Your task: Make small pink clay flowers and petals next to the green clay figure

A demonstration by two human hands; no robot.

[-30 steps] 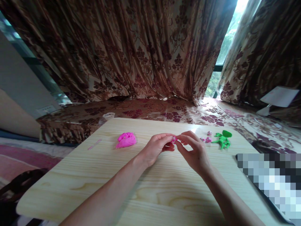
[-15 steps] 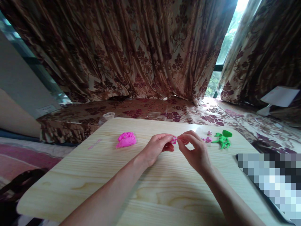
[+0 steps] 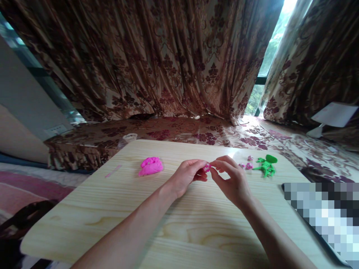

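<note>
Between the thumb and fingers of my left hand (image 3: 188, 175) sits a small pink-and-white ball (image 3: 207, 167), seemingly of modelling clay. My right hand (image 3: 231, 177) meets it from the other side, thumb and forefinger tips pinched at its right edge. Several similar pink-and-white balls (image 3: 249, 166) lie just beyond my right hand, one partly covered by it. Beside them is a green clay piece with thin limbs (image 3: 266, 167), and a green oval piece (image 3: 271, 158) touches its upper end. Left of my hands rests a bright pink lump (image 3: 151, 166), apparently clay in a wrapper.
The pale wooden table (image 3: 134, 209) has a thin pink strip (image 3: 113, 171) at its left. A dark-edged, pixelated object (image 3: 322, 220) occupies the right front corner. Behind the table are a clear plastic container (image 3: 129, 139), patterned curtains (image 3: 168, 59) and a white lamp (image 3: 333, 115).
My right thumb and forefinger have shifted slightly left and closer onto the ball. My left hand has barely moved, and the pieces on the table lie as before.
</note>
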